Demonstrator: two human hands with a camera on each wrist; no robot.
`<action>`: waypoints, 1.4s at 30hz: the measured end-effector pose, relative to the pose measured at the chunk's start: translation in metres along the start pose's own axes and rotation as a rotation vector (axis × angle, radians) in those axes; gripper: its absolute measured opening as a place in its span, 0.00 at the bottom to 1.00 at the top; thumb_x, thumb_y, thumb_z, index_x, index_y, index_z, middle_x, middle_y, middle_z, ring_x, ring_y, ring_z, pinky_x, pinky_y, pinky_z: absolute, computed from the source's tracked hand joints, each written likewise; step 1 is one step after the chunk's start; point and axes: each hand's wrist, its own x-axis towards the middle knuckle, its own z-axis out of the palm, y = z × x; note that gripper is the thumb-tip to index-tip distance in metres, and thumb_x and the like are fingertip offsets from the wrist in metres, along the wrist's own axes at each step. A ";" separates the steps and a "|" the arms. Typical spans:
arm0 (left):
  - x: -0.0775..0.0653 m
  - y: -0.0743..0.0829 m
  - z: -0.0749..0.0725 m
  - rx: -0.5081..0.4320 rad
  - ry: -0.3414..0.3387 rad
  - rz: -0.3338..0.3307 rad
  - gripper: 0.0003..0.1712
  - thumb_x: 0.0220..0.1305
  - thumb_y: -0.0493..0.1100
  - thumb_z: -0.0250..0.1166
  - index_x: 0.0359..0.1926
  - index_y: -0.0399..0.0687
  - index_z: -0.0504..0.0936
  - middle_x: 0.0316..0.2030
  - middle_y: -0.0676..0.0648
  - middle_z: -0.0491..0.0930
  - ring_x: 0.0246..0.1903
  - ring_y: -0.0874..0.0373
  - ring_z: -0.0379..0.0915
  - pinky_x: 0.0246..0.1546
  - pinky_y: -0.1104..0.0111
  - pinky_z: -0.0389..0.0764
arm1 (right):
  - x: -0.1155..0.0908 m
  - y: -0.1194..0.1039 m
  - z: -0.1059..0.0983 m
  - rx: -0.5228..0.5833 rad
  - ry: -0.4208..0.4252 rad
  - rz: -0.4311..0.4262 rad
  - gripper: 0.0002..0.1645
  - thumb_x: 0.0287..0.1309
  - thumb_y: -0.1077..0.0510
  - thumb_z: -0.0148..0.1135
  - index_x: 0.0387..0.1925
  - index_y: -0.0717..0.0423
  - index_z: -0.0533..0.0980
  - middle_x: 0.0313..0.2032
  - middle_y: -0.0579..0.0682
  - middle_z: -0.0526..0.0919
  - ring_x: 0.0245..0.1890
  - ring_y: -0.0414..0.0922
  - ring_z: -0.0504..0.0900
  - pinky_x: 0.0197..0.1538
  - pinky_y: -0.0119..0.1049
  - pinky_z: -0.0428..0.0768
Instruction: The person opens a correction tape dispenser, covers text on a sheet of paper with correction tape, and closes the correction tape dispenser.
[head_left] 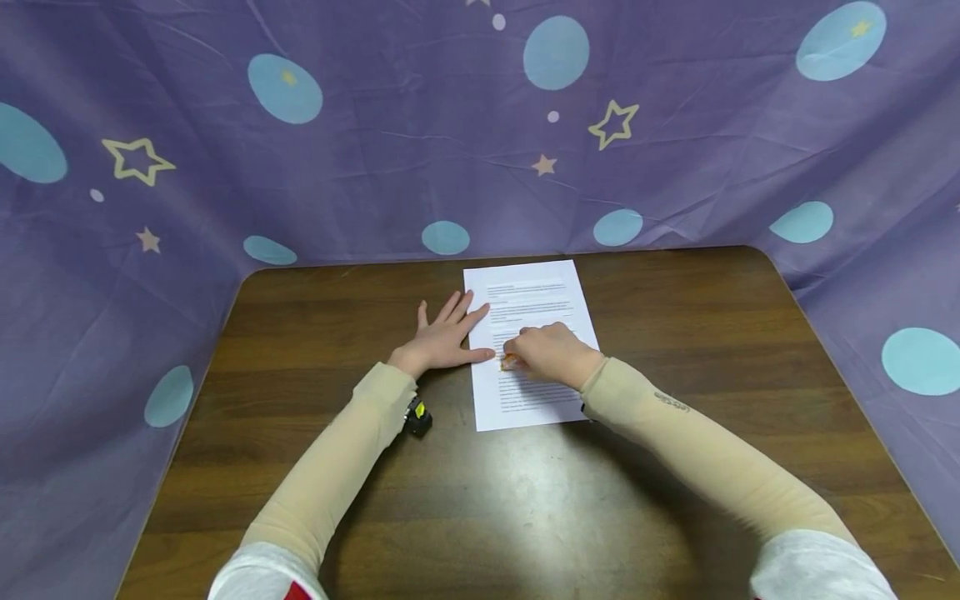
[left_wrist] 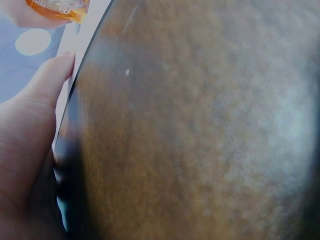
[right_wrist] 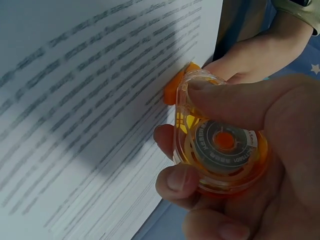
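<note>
A white sheet of printed paper [head_left: 525, 279] lies on the wooden table. My right hand [head_left: 555, 354] grips an orange, see-through correction tape [right_wrist: 222, 145], its thumb along the top and fingers curled beneath. The orange tip [right_wrist: 175, 90] is at the printed lines near the sheet's left margin. My left hand [head_left: 446, 333] is spread with straight fingers over the left edge of the paper, its thumb [left_wrist: 60, 65] pointing toward the correction tape. In the left wrist view, only part of the left hand shows.
The brown wooden table [head_left: 315, 333] extends on all sides of the paper. A purple curtain [head_left: 420, 125] with stars and blue ovals hangs behind and beside it. A small black device [head_left: 417, 417] sits at the left wrist, by the beige sleeve [head_left: 337, 467].
</note>
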 end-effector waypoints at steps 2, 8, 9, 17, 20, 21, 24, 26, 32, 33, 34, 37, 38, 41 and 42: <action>-0.003 0.004 -0.003 0.012 0.002 0.001 0.54 0.68 0.74 0.58 0.85 0.62 0.47 0.84 0.45 0.31 0.82 0.48 0.22 0.70 0.31 0.21 | -0.003 0.003 0.000 0.008 -0.005 0.008 0.02 0.65 0.58 0.71 0.38 0.49 0.84 0.31 0.50 0.84 0.26 0.45 0.80 0.31 0.49 0.83; -0.005 0.005 -0.004 0.028 0.003 0.002 0.54 0.68 0.75 0.57 0.85 0.62 0.46 0.84 0.46 0.31 0.82 0.48 0.22 0.70 0.31 0.21 | -0.013 0.014 0.001 0.012 -0.008 0.038 0.04 0.64 0.57 0.71 0.34 0.49 0.82 0.29 0.49 0.81 0.25 0.44 0.77 0.29 0.48 0.81; -0.005 0.005 -0.004 0.029 0.003 0.002 0.55 0.68 0.75 0.57 0.85 0.63 0.45 0.84 0.46 0.31 0.82 0.49 0.22 0.70 0.31 0.21 | -0.015 0.016 0.001 0.015 -0.004 0.042 0.05 0.65 0.57 0.71 0.34 0.49 0.82 0.28 0.48 0.81 0.25 0.44 0.77 0.29 0.48 0.81; -0.002 0.003 0.000 0.041 0.001 -0.005 0.55 0.68 0.77 0.55 0.85 0.65 0.44 0.84 0.47 0.30 0.82 0.50 0.21 0.71 0.32 0.21 | -0.031 0.033 0.004 0.021 0.041 0.050 0.06 0.63 0.56 0.73 0.31 0.47 0.81 0.25 0.47 0.79 0.25 0.45 0.77 0.28 0.49 0.80; -0.001 0.002 0.001 0.031 -0.004 -0.005 0.56 0.67 0.78 0.55 0.85 0.65 0.44 0.84 0.48 0.29 0.82 0.50 0.20 0.70 0.32 0.19 | -0.037 0.040 0.005 0.011 0.046 0.064 0.06 0.59 0.61 0.73 0.31 0.47 0.82 0.26 0.48 0.80 0.25 0.45 0.78 0.27 0.49 0.80; -0.001 0.001 0.001 0.030 -0.008 -0.005 0.56 0.66 0.79 0.54 0.85 0.65 0.43 0.84 0.48 0.28 0.82 0.51 0.19 0.70 0.33 0.19 | -0.039 0.043 0.006 0.010 0.046 0.069 0.07 0.58 0.62 0.72 0.32 0.47 0.82 0.26 0.48 0.80 0.25 0.45 0.78 0.27 0.49 0.80; -0.001 0.001 0.001 0.025 -0.010 -0.003 0.57 0.66 0.80 0.54 0.85 0.65 0.43 0.84 0.48 0.28 0.82 0.50 0.19 0.70 0.33 0.18 | -0.045 0.050 0.006 0.014 0.052 0.079 0.07 0.58 0.63 0.72 0.32 0.47 0.82 0.28 0.48 0.81 0.25 0.45 0.77 0.26 0.48 0.79; -0.002 0.001 0.000 0.023 -0.007 0.000 0.57 0.66 0.79 0.54 0.85 0.64 0.43 0.84 0.48 0.29 0.82 0.50 0.19 0.70 0.33 0.18 | -0.049 0.054 0.007 0.021 0.054 0.086 0.07 0.58 0.62 0.73 0.32 0.46 0.82 0.28 0.49 0.81 0.25 0.45 0.78 0.26 0.48 0.79; -0.002 0.003 0.000 0.028 -0.001 -0.003 0.56 0.67 0.79 0.55 0.85 0.66 0.44 0.84 0.49 0.29 0.82 0.51 0.20 0.71 0.32 0.21 | -0.061 0.066 0.007 0.030 0.042 0.116 0.06 0.59 0.60 0.74 0.34 0.46 0.83 0.28 0.48 0.81 0.27 0.46 0.81 0.26 0.49 0.79; -0.002 0.003 0.000 0.031 -0.001 -0.002 0.56 0.67 0.79 0.55 0.85 0.66 0.44 0.84 0.49 0.29 0.82 0.52 0.20 0.71 0.32 0.21 | -0.063 0.068 0.006 0.030 0.042 0.118 0.06 0.59 0.60 0.75 0.34 0.46 0.83 0.29 0.48 0.81 0.28 0.47 0.81 0.26 0.49 0.80; -0.002 0.003 0.000 0.035 0.000 -0.003 0.56 0.67 0.79 0.55 0.85 0.66 0.43 0.84 0.49 0.29 0.82 0.52 0.20 0.71 0.32 0.21 | -0.065 0.069 0.006 0.035 0.040 0.122 0.06 0.59 0.59 0.75 0.35 0.46 0.83 0.29 0.48 0.82 0.29 0.46 0.81 0.27 0.49 0.80; -0.001 0.002 0.001 0.042 0.000 -0.006 0.56 0.67 0.78 0.56 0.85 0.67 0.43 0.84 0.49 0.29 0.82 0.52 0.20 0.71 0.32 0.22 | -0.069 0.073 0.004 0.044 0.036 0.128 0.06 0.60 0.57 0.75 0.36 0.46 0.84 0.31 0.48 0.83 0.30 0.46 0.82 0.28 0.49 0.81; -0.001 0.002 0.001 0.046 0.001 -0.005 0.56 0.67 0.78 0.56 0.85 0.66 0.43 0.84 0.49 0.29 0.82 0.51 0.20 0.71 0.32 0.22 | -0.071 0.075 0.003 0.049 0.034 0.131 0.05 0.60 0.58 0.75 0.36 0.46 0.84 0.31 0.47 0.84 0.31 0.46 0.82 0.28 0.49 0.81; -0.001 0.002 0.000 0.050 -0.002 -0.009 0.56 0.67 0.78 0.55 0.85 0.66 0.43 0.84 0.49 0.29 0.82 0.51 0.20 0.71 0.31 0.22 | -0.074 0.079 0.001 0.055 0.024 0.144 0.04 0.62 0.57 0.74 0.35 0.46 0.84 0.31 0.46 0.83 0.32 0.46 0.82 0.29 0.50 0.80; -0.001 0.002 0.000 0.051 -0.002 -0.009 0.56 0.67 0.78 0.55 0.85 0.66 0.43 0.84 0.49 0.29 0.82 0.51 0.20 0.71 0.31 0.22 | -0.075 0.080 0.001 0.056 0.020 0.148 0.04 0.63 0.56 0.73 0.35 0.46 0.84 0.32 0.46 0.83 0.32 0.46 0.82 0.29 0.50 0.80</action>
